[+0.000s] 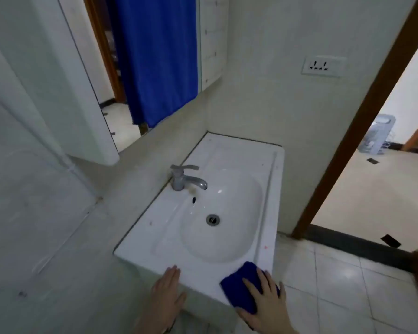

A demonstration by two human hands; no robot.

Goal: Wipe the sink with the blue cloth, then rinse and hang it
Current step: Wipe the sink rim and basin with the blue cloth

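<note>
A white rectangular sink [155, 237] with an oval basin and a round metal drain [212, 219] stands against the wall. A chrome tap [184, 180] sits at its back left, with no water running. A folded blue cloth [238, 283] lies on the sink's front rim near the right corner. My right hand [266, 304] presses flat on the cloth with straight fingers. My left hand [167, 295] rests flat on the front rim to the left, holding nothing.
A mirror [135, 68] above the sink reflects a large blue towel. A wall socket [322, 66] sits on the right wall. A brown door frame [362, 121] opens onto a tiled room at right; white floor tiles [348, 285] lie below.
</note>
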